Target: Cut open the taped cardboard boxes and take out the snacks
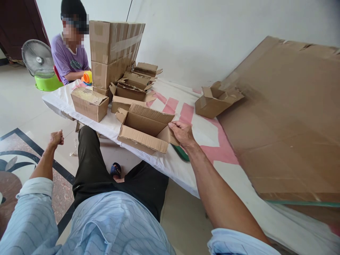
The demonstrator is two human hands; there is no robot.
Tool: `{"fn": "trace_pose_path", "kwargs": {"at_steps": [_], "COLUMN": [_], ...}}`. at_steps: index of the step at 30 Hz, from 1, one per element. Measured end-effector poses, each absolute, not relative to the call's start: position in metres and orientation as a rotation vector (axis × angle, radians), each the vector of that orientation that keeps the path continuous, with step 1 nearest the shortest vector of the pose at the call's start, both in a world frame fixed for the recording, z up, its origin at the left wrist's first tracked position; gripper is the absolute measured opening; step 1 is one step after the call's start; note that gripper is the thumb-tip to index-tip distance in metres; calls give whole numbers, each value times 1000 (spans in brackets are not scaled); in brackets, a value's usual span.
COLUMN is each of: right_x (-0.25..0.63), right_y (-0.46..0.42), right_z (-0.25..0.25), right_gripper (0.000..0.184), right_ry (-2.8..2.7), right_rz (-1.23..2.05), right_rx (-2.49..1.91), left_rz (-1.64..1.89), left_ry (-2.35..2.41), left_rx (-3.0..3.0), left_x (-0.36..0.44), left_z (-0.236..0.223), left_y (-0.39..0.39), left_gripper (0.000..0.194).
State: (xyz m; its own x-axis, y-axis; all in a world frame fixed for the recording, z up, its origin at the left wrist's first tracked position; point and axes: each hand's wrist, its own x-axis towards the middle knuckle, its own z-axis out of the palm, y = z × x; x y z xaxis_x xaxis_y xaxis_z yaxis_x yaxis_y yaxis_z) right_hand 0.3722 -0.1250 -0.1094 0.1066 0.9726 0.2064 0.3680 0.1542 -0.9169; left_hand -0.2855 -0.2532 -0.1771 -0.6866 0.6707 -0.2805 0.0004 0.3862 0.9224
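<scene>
Evidently, the open box (143, 139) sits at the near edge of the table (231, 173), so from my distant seat I would keep any pull toward the body gentle. The fingers of the right hand (183, 134) pinch the flap (173, 137) at the box's right end; it is thin cardboard, and a hard tug there would, I judge, crease it or swing the whole box round. The left hand (56, 139) hangs off the table, above the floor, with its fingers curled together; I cannot tell whether they hold anything. I would want it steadying the opposite end while the flap is worked. A closed box (89, 106) stands near on the left, and a green object (182, 153) lies under the right wrist, so I would keep movements short and clear of both
</scene>
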Motion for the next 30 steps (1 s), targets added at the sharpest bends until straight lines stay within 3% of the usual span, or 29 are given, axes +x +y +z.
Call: {"fn": "trace_pose_path", "kwargs": {"at_steps": [7,24,30], "right_x": [370,369,369], "right_y": [-127,-128,-127], "right_z": [-108,-109,-110], "right_gripper": [42,50,48], "right_ry": [-1432,-1461,-1451], "right_rz": [760,750,760], "right_rx": [-1397,-1386,-1393], "left_rz": [1390,1381,1344], "left_ry": [1934,1985,2114], "left_rx": [557,576,681], "left_x": [-277,-279,-291], "left_z": [-180,-179,-173], "left_y": [-266,-281,-271], "left_gripper": [9,24,14]}}
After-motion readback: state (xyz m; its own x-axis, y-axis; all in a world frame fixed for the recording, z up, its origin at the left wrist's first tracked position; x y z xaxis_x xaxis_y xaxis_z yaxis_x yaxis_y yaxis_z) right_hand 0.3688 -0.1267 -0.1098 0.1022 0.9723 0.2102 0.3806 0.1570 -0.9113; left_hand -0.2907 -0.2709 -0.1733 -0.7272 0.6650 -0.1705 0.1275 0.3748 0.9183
